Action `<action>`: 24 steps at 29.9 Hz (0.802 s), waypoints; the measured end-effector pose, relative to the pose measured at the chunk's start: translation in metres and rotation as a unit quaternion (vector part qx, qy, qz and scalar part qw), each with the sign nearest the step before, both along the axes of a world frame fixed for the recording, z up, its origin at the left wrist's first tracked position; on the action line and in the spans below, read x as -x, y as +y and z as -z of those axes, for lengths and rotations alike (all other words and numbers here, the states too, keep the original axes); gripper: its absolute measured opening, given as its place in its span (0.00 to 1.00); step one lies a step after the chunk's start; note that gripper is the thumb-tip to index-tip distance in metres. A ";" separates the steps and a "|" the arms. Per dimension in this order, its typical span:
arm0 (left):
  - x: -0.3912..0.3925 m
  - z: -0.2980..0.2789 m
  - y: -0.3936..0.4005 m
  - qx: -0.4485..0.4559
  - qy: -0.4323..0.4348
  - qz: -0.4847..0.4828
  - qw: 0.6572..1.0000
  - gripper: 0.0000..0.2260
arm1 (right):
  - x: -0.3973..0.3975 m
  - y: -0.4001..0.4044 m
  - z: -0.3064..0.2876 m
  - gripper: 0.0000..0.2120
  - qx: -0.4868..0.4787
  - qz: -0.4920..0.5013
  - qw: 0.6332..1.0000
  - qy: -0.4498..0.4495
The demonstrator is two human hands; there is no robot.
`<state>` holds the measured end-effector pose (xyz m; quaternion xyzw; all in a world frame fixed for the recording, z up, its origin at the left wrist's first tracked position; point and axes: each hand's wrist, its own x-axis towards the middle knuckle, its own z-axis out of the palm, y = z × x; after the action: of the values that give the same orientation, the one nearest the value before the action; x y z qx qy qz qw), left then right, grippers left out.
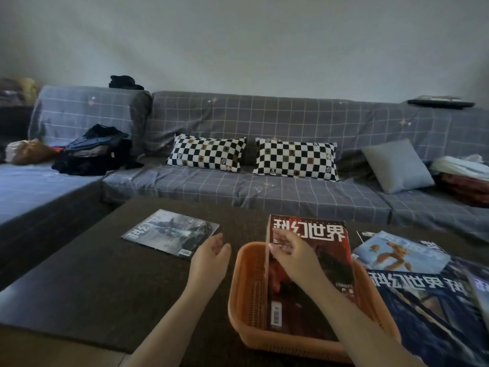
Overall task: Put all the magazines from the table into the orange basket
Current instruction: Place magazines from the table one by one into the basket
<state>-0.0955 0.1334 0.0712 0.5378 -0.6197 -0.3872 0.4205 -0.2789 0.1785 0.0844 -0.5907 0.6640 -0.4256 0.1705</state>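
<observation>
Starting at the left of the frame, we are seeing a grey magazine (170,233) lying flat and alone on the dark table (92,282), still waiting to be collected. Just right of it our left hand (211,256) is hovering palm-in, fingers loosely spread and gripping nothing. In the lower middle the orange basket (244,295) is sitting on the table, and our right hand (293,256) is pinching the left edge of a red magazine (317,234) that is standing tilted inside it. To the right, a blue magazine (404,255) and a dark blue magazine (428,308) are overlapping beside the basket. We are judging them light, glossy and floppy, likely to slide and sag, so gripping by the bound edge looks safest.
</observation>
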 end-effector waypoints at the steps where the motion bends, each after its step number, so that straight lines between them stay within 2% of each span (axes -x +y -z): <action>1: -0.008 0.001 -0.009 -0.009 0.002 -0.010 1.000 0.20 | -0.007 -0.013 -0.001 0.20 -0.002 -0.022 1.000 0.005; 6: -0.037 0.017 -0.054 -0.059 0.017 -0.063 0.996 0.20 | -0.037 -0.082 0.001 0.19 -0.038 -0.097 0.993 0.046; 12: -0.058 0.044 -0.104 -0.108 0.016 -0.119 0.987 0.26 | -0.069 -0.184 0.025 0.22 -0.114 -0.129 0.977 0.124; 16: -0.064 0.060 -0.128 -0.153 0.051 -0.146 0.976 0.29 | -0.086 -0.245 0.044 0.25 -0.195 -0.144 0.953 0.184; 20: -0.065 0.075 -0.145 -0.153 0.052 -0.168 0.972 0.30 | -0.097 -0.295 0.062 0.29 -0.276 -0.166 0.909 0.265; 24: -0.062 0.084 -0.153 -0.142 0.112 -0.192 0.965 0.30 | -0.100 -0.323 0.073 0.34 -0.322 -0.168 0.892 0.270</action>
<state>-0.0334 -0.0199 -0.0129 0.6540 -0.3927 -0.4411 0.4728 -0.1789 -0.1445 0.0116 -0.6980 0.6763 0.0224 0.2343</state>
